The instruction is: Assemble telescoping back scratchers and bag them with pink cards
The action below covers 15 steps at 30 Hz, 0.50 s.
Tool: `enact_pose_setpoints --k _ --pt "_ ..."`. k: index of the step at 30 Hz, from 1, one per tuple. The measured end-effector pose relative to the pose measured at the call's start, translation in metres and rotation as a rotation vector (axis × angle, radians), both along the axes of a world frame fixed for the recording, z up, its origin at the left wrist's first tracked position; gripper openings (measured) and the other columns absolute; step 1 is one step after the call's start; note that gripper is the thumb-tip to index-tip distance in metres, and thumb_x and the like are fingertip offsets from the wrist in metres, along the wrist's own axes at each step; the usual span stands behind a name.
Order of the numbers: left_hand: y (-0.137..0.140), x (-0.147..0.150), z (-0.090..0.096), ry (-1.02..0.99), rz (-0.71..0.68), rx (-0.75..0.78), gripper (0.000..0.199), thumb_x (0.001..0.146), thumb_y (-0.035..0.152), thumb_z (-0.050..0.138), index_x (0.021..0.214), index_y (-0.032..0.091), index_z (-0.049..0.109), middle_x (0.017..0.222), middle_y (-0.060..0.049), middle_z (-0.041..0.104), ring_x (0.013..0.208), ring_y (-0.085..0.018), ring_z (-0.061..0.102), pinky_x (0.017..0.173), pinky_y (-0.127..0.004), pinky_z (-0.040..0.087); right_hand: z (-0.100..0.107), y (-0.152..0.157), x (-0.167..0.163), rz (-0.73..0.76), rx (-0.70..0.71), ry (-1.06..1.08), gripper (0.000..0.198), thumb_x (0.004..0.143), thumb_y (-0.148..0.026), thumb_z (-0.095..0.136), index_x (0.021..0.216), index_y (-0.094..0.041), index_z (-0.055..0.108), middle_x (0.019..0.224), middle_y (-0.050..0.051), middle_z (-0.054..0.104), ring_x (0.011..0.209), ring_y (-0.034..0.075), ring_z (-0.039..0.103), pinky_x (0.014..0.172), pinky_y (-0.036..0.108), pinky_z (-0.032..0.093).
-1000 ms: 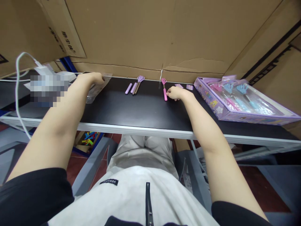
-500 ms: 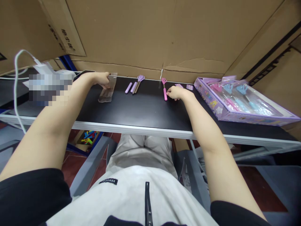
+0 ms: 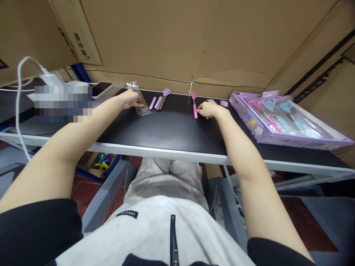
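My left hand (image 3: pixel 132 99) is over a clear plastic bag (image 3: pixel 144 110), holding it near the back of the table, one finger stretched along it. My right hand (image 3: pixel 206 109) pinches the side of the pink handle of a small back scratcher (image 3: pixel 195 109), which lies on the table with its claw head pointing away from me. Between the hands lie a purple claw-headed back scratcher (image 3: pixel 166 92) with a brown-gold shaft, a similar shaft beside it, and two loose purple handles (image 3: pixel 152 103).
At right stands an open purple display box (image 3: pixel 260 129) with bagged pink and blue back scratchers. Small purple cards (image 3: pixel 224 103) lie near my right hand. At left are a phone (image 3: pixel 102 88), a white charger with cable (image 3: pixel 51 78) and a blurred patch. Cardboard walls (image 3: pixel 177 44) close off the back.
My left hand has moved right with the plastic bag, close to the purple handles, uncovering the phone. My right hand and the pink back scratcher have stayed put.
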<state>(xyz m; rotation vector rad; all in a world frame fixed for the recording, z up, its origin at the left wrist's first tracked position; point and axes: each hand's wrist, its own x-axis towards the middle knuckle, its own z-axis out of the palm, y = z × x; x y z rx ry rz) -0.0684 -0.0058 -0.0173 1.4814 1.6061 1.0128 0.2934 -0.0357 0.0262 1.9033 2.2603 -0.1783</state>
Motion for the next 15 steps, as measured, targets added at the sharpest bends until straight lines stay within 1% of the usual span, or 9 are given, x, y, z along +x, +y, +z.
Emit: enact_pose_setpoints --k 2,3,4,5,7,9,10,12,15 --pt "-0.003 0.006 0.007 -0.129 0.115 -0.083 0.075 0.099 0.007 0.063 0.168 0.023 0.036 0.176 -0.02 0.041 0.15 -0.029 0.059 0.108 -0.042 0.067 -0.001 0.001 0.001 0.001 -0.004 0.003 0.047 0.114 -0.03 0.047 0.15 -0.012 0.071 0.114 0.017 0.084 0.086 0.021 0.082 0.077 0.026 0.06" --pt "-0.005 0.006 0.012 -0.101 0.15 -0.082 0.077 0.101 0.01 0.062 0.171 0.021 0.033 0.177 -0.019 0.041 0.151 -0.029 0.057 0.111 -0.043 0.065 -0.001 0.001 0.001 0.002 -0.005 0.005 0.047 0.114 -0.03 0.047 0.151 -0.012 0.071 0.114 0.016 0.084 0.086 0.021 0.082 0.076 0.026 0.059" --pt "-0.007 0.003 0.016 0.02 0.152 -0.041 0.077 0.102 0.013 0.063 0.173 0.017 0.032 0.176 -0.019 0.042 0.152 -0.03 0.055 0.114 -0.046 0.063 -0.001 0.002 0.001 0.002 -0.005 0.006 0.047 0.114 -0.03 0.047 0.151 -0.013 0.071 0.114 0.016 0.084 0.086 0.02 0.082 0.076 0.026 0.059" --pt "-0.009 -0.002 0.021 0.21 0.122 0.022 0.078 0.101 0.014 0.064 0.172 0.012 0.034 0.175 -0.02 0.043 0.154 -0.033 0.051 0.12 -0.051 0.058 -0.001 0.002 0.001 0.002 -0.004 0.006 0.047 0.114 -0.03 0.047 0.151 -0.013 0.071 0.114 0.016 0.085 0.085 0.02 0.082 0.076 0.026 0.059" --pt "-0.011 -0.016 0.027 0.701 -0.03 0.176 0.075 0.094 0.011 0.064 0.167 0.005 0.046 0.178 -0.021 0.041 0.164 -0.038 0.038 0.134 -0.06 0.038 0.0 0.001 0.001 -0.001 0.0 0.001 0.047 0.114 -0.029 0.047 0.15 -0.013 0.072 0.114 0.016 0.085 0.085 0.02 0.082 0.078 0.026 0.06" --pt "-0.011 -0.029 0.028 1.095 -0.23 0.255 0.076 0.087 0.007 0.061 0.163 0.01 0.055 0.181 -0.019 0.039 0.172 -0.039 0.026 0.139 -0.064 0.021 0.001 0.0 -0.001 -0.001 0.003 -0.002 0.046 0.113 -0.028 0.048 0.148 -0.013 0.073 0.114 0.016 0.085 0.085 0.02 0.082 0.079 0.026 0.06" --pt "-0.011 -0.034 0.028 1.197 -0.306 0.255 0.079 0.086 0.008 0.061 0.165 0.015 0.056 0.182 -0.016 0.039 0.173 -0.039 0.023 0.139 -0.065 0.02 0.002 -0.002 -0.001 -0.002 0.003 -0.002 0.045 0.113 -0.027 0.048 0.148 -0.013 0.073 0.114 0.016 0.085 0.085 0.021 0.082 0.079 0.026 0.06" --pt "-0.011 -0.038 0.023 1.27 -0.369 0.22 0.084 0.086 0.012 0.062 0.169 0.024 0.053 0.181 -0.012 0.042 0.173 -0.038 0.025 0.136 -0.064 0.026 0.003 -0.004 -0.002 -0.002 0.003 -0.002 0.045 0.113 -0.027 0.048 0.148 -0.013 0.073 0.115 0.016 0.085 0.085 0.021 0.082 0.079 0.027 0.061" --pt "-0.016 -0.03 0.015 1.336 -0.397 0.225 0.074 0.097 0.011 0.049 0.17 0.021 0.053 0.18 -0.012 0.043 0.17 -0.034 0.034 0.133 -0.057 0.034 0.005 -0.007 -0.004 -0.002 0.0 -0.011 0.045 0.113 -0.026 0.047 0.147 -0.013 0.074 0.114 0.016 0.085 0.088 0.021 0.083 0.08 0.027 0.061"
